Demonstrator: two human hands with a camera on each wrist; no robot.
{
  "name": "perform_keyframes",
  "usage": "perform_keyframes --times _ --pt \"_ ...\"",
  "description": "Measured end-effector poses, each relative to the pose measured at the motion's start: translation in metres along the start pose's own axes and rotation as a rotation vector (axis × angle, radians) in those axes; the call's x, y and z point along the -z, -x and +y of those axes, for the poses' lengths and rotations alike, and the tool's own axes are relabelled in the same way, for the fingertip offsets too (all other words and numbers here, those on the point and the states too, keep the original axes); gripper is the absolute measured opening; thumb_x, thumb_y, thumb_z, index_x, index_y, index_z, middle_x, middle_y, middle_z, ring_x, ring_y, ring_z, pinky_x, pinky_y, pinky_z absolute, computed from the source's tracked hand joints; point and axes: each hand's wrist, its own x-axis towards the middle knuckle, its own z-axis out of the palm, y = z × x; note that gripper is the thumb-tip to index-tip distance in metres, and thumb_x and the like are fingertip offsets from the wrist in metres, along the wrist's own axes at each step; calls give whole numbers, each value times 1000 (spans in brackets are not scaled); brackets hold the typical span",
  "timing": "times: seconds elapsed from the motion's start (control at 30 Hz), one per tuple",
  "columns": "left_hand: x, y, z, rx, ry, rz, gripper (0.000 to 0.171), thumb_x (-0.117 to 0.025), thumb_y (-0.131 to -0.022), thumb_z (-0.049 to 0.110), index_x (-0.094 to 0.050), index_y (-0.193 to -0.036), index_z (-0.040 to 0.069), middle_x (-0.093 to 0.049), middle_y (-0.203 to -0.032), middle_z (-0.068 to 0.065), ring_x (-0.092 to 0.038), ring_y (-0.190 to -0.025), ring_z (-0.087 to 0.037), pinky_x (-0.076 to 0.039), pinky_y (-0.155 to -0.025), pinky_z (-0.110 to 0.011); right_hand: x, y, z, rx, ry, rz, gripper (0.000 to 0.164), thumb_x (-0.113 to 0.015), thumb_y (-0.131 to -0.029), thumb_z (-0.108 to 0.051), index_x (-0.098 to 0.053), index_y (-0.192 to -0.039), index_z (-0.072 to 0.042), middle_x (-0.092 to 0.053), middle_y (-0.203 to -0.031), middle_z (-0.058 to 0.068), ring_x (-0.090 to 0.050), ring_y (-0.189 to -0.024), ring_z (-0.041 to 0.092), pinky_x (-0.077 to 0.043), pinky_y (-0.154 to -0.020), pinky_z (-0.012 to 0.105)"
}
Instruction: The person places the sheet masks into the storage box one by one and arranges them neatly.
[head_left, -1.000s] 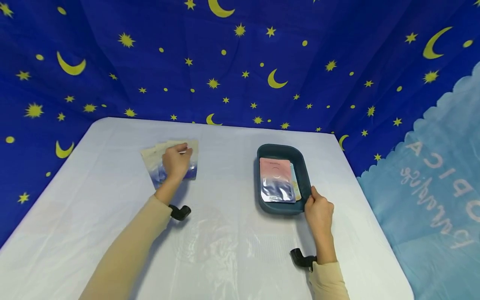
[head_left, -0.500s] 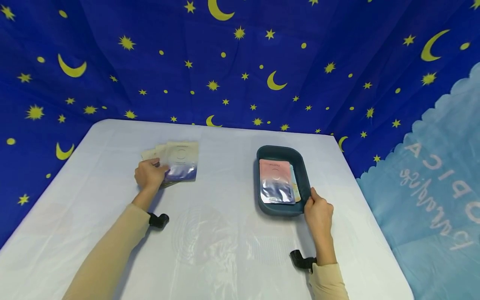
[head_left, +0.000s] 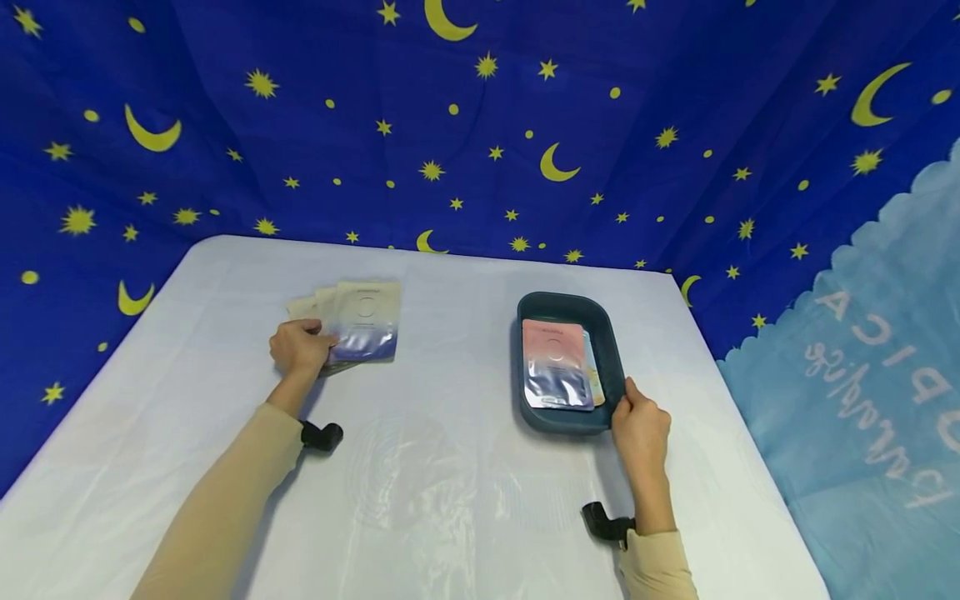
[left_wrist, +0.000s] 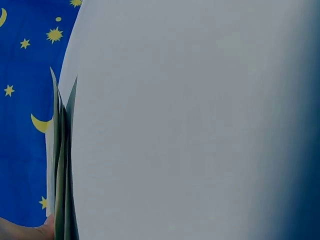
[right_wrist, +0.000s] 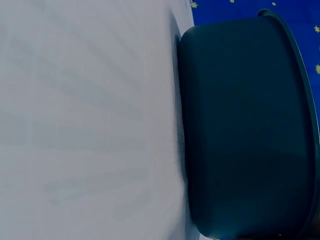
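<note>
In the head view, my left hand [head_left: 300, 348] pinches the left side of a fanned stack of flat cream-and-purple foil sachets [head_left: 365, 321]. The left wrist view shows these sachets [left_wrist: 62, 170] edge-on, with part of the hand [left_wrist: 30, 231] at the bottom left corner. On the right, my right hand [head_left: 642, 427] grips the near right corner of a dark teal plastic basin [head_left: 558, 423]. Inside it lies a pink-and-silver sachet [head_left: 553, 354], partly covering a pale blue-and-yellow sachet [head_left: 594, 367]. The right wrist view is mostly the basin's outer wall [right_wrist: 245, 125]; the fingers there are hidden.
A white sheet [head_left: 450, 375] covers the table, and the basin stands on it. Behind and to the left hangs a blue curtain [head_left: 337, 125] with yellow moons and stars. A light blue cloth [head_left: 885, 375] with lettering hangs at the right.
My left hand has moved left, from on top of the sachets to their left edge, and the fanned sachets are now closer together. The right hand and basin stay in place.
</note>
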Motion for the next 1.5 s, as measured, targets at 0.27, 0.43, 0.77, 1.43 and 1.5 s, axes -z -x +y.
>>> perform_keyframes --times 0.27,0.43,0.77,1.43,1.5 --pt "-1 3 0 11 -31 -49 37 -82 -74 19 -71 -99 -7 -70 -107 -24 -59 -106 -43 -45 -96 -50 -1 1 1 4 -6 -13 36 -48 -90 2 -63 -122 8 -63 -116 30 -66 -93 51 -51 -73 61" --pt "-4 4 6 -26 -36 -107 43 -84 -71 17 -67 -94 -15 -65 -106 -31 -56 -106 -45 -43 -98 -51 -1 0 1 -1 -1 -8 36 -49 -90 1 -63 -123 8 -63 -117 29 -65 -96 51 -51 -76 62" --pt "-3 4 6 108 7 -64 32 -76 -79 19 -73 -101 -3 -69 -110 -25 -61 -109 -46 -50 -91 -53 0 0 2 7 1 -6 36 -48 -90 1 -63 -122 8 -63 -115 29 -64 -94 52 -50 -74 62" --pt "6 8 58 -2 433 165 15 -75 -84 8 -74 -90 -6 -50 -58 20 -45 -47 10 -40 -52 -9 0 0 1 7 -2 0 35 -49 -90 1 -63 -122 9 -63 -116 29 -66 -92 51 -51 -73 61" --pt "6 14 74 -23 469 161 14 -75 -84 7 -74 -89 -6 -52 -59 18 -47 -50 8 -41 -52 -9 0 0 1 14 -3 -1 36 -48 -90 1 -63 -122 9 -63 -115 30 -66 -89 51 -51 -72 61"
